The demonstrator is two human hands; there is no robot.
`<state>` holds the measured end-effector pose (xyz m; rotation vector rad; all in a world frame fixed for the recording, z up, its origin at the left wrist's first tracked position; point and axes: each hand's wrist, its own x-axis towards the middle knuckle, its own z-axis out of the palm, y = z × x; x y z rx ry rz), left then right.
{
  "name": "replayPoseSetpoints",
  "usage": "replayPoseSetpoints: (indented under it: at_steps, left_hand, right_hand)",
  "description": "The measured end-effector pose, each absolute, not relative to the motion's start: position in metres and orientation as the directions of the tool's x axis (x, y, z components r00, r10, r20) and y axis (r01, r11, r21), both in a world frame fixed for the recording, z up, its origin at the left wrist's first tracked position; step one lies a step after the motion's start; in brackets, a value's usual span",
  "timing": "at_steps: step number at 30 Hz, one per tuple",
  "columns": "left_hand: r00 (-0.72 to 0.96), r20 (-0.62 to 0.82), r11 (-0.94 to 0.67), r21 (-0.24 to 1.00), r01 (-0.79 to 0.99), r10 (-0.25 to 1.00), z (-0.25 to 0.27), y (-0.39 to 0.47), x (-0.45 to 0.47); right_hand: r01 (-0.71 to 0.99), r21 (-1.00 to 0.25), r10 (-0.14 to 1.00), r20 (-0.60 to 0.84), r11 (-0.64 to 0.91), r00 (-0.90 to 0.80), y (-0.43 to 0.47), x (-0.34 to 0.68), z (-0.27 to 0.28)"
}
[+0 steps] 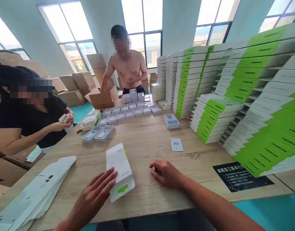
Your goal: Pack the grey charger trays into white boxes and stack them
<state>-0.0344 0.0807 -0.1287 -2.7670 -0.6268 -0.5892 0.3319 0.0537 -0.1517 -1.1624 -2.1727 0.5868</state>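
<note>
My left hand [95, 192] grips the near left side of a white cardboard box [118, 160], its fingers straight and together on the box and its thumb hidden. The box lies at an angle on the table, with a green mark on its near end. To the right, my right hand [165, 173] rests on the wood, fingers loosely curled, with nothing visible in them. Beyond it lie small white printed cards [177, 144]. Farther back is a single pale plastic tray [171, 121].
Flat white cartons [41, 189] lie at the left. Tall stacks of white-and-green boxes [248, 77] line the right side, near a black notice [242, 178]. Several trays [123, 115] stand mid-table. One person sits left holding a small item; another stands behind an open carton [102, 99].
</note>
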Motion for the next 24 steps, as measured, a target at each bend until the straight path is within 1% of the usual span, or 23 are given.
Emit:
replayPoseSetpoints:
  at_steps: [1, 2, 3, 4, 6, 8, 10, 12, 13, 14, 15, 17, 19, 20, 22, 24]
  left_hand:
    - [0.842, 0.444, -0.916, -0.105, 0.388, 0.306, -0.131, 0.073, -0.03]
    - [0.859, 0.426, -0.935, -0.073, 0.346, 0.285, -0.131, 0.07, -0.026]
    - [0.871, 0.39, -0.939, -0.047, 0.342, 0.298, -0.128, 0.069, -0.022]
    - [0.872, 0.35, -0.927, -0.029, 0.374, 0.341, -0.124, 0.072, -0.019]
    - [0.826, 0.302, -0.867, 0.006, 0.498, 0.476, -0.111, 0.078, -0.012]
    - [0.704, 0.302, -0.75, 0.062, 0.659, 0.643, -0.099, 0.079, 0.002]
    - [0.567, 0.278, -0.612, 0.106, 0.784, 0.775, -0.092, 0.072, 0.027]
    - [0.472, 0.183, -0.495, 0.104, 0.863, 0.862, -0.092, 0.062, 0.055]
    - [0.43, 0.124, -0.442, 0.092, 0.892, 0.894, -0.093, 0.058, 0.068]
    - [0.394, 0.068, -0.399, 0.087, 0.913, 0.917, -0.095, 0.056, 0.078]
    - [0.366, 0.02, -0.366, 0.095, 0.926, 0.931, -0.096, 0.056, 0.084]
    - [0.359, -0.016, -0.352, 0.162, 0.922, 0.933, -0.096, 0.062, 0.086]
    - [0.386, 0.042, -0.38, 0.299, 0.875, 0.922, -0.092, 0.069, 0.077]
    - [0.387, 0.087, -0.39, 0.387, 0.836, 0.918, -0.09, 0.071, 0.071]
    - [0.35, 0.149, -0.368, 0.586, 0.722, 0.925, -0.086, 0.068, 0.058]
    - [0.316, 0.131, -0.299, 0.761, 0.576, 0.94, -0.086, 0.057, 0.049]
  right_hand:
    - [0.583, -0.614, 0.839, 0.291, 0.532, -0.459, 0.052, 0.331, -0.15]
    - [0.58, -0.602, 0.826, 0.285, 0.549, -0.486, 0.05, 0.33, -0.149]
    - [0.574, -0.591, 0.811, 0.277, 0.567, -0.515, 0.048, 0.33, -0.148]
    - [0.571, -0.581, 0.798, 0.267, 0.58, -0.539, 0.046, 0.33, -0.146]
    - [0.593, -0.562, 0.8, 0.242, 0.576, -0.548, 0.046, 0.335, -0.144]
    - [0.675, -0.539, 0.858, 0.222, 0.504, -0.463, 0.051, 0.346, -0.143]
    - [0.784, -0.509, 0.935, 0.212, 0.355, -0.285, 0.059, 0.362, -0.141]
    - [0.858, -0.477, 0.975, 0.192, 0.191, -0.111, 0.062, 0.376, -0.139]
    - [0.877, -0.46, 0.983, 0.173, 0.137, -0.063, 0.06, 0.381, -0.139]
    - [0.889, -0.444, 0.988, 0.148, 0.111, -0.049, 0.054, 0.384, -0.139]
    - [0.896, -0.428, 0.99, 0.12, 0.12, -0.075, 0.045, 0.385, -0.14]
    - [0.891, -0.398, 0.975, 0.084, 0.22, -0.204, 0.02, 0.381, -0.144]
    - [0.861, -0.36, 0.932, 0.104, 0.36, -0.346, -0.008, 0.374, -0.151]
    - [0.838, -0.336, 0.902, 0.141, 0.431, -0.407, -0.022, 0.371, -0.155]
    - [0.786, -0.278, 0.829, 0.282, 0.552, -0.483, -0.044, 0.366, -0.164]
    - [0.728, -0.221, 0.732, 0.442, 0.649, -0.518, -0.06, 0.361, -0.174]
